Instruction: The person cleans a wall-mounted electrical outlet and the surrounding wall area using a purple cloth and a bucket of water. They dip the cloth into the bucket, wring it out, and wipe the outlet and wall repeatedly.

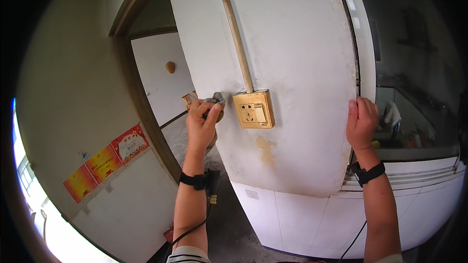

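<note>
My left hand (203, 122) grips a bunched grey-brown cloth (218, 101) between thumb and fingers, just left of a yellowed wall socket with a switch (254, 109). A discoloured conduit (234, 29) runs down the white wall (303, 62) into the top of the socket box. Below the box the wall bears a tan patch (265, 149). At the wall's right edge, beside the window frame, my right hand (361, 122) rests with its fingers bent around the edge; whether it holds anything there is hidden. Black bands circle both wrists.
A doorway with a brown wooden frame (128, 69) stands at left. Red and yellow paper certificates (103, 163) hang on the far-left wall. White tiles (299, 219) cover the lower wall. Behind the window glass at right, a pale cloth (392, 115) and kitchen things show. Thin black cables hang near both forearms.
</note>
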Available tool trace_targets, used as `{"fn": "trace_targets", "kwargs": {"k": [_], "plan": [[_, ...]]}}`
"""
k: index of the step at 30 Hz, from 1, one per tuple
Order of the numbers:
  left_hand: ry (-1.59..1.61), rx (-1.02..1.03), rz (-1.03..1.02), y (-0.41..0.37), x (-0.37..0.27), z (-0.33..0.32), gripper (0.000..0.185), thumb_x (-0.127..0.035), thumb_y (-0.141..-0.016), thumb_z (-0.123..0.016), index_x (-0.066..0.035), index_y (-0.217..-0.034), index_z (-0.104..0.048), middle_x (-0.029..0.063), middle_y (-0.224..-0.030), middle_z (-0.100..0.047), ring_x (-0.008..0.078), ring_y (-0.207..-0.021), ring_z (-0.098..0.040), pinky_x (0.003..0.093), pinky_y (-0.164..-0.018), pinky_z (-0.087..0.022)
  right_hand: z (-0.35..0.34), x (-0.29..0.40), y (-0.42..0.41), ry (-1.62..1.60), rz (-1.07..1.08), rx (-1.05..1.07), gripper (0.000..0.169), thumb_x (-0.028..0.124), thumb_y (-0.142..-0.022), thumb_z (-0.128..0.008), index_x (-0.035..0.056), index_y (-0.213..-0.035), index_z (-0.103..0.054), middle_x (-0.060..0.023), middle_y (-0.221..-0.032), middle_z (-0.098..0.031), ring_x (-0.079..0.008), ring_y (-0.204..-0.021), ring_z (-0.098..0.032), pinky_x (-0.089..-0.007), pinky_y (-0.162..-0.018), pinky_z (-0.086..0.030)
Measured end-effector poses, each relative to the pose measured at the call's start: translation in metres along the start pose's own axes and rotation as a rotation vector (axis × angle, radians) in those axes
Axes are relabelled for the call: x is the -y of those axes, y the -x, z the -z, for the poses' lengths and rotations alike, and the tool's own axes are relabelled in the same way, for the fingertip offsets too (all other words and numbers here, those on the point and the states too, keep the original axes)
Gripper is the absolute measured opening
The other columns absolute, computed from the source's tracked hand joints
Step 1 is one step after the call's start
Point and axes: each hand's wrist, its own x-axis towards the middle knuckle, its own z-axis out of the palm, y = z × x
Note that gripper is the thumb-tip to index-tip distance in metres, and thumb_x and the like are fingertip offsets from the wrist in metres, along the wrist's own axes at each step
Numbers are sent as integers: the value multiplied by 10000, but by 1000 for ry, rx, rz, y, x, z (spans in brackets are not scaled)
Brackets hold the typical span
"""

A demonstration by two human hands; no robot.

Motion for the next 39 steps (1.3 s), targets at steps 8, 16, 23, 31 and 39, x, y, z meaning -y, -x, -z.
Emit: {"fn": "trace_targets", "kwargs": {"k": [8, 16, 23, 31, 39], "plan": [[-120, 50, -67, -7, -33, -32, 147, -101, -839, -684, -79, -982, -709, 69, -812, -544, 216, -676, -567, 321, -605, -457, 0, 2, -2, -51, -29, -17, 154, 110, -915, -580, -10, -988, -641, -105, -752, -564, -297, -717, -537, -393, -696, -402], [150, 153, 185, -9, -27, -34, 303, 22, -804, -681, -83, -1080, -612, 50, -887, -577, 157, -744, -583, 287, -640, -488, 2, 1, -1, -73, -18, -26, 160, 111, -921, -577, -18, -992, -640, -98, -767, -580, -287, -714, -543, -384, -700, -403], [-18, 429, 311, -45, -32, -8, 378, -44, -761, -781, -86, -1093, -604, 57, -857, -617, 128, -744, -585, 281, -646, -507, 2, 2, 0, -47, -28, -8, 148, 107, -918, -579, -10, -982, -644, -98, -746, -565, -286, -700, -533, -381, -686, -398], [-66, 386, 42, -47, -33, -14, 255, -31, -715, -776, -45, -925, -632, 60, -821, -650, 182, -698, -614, 298, -634, -489, -2, -2, 1, -116, -28, -62, 144, 100, -922, -584, -16, -978, -648, -97, -720, -552, -276, -677, -523, -374, -673, -396], [-158, 453, 83, -53, -36, -8, 247, -84, -730, -775, -54, -910, -608, 71, -805, -621, 236, -710, -606, 321, -645, -483, -1, 2, 2, -110, -46, -63, 142, 94, -928, -586, -25, -970, -650, -94, -725, -571, -262, -668, -525, -361, -671, -401]]}}
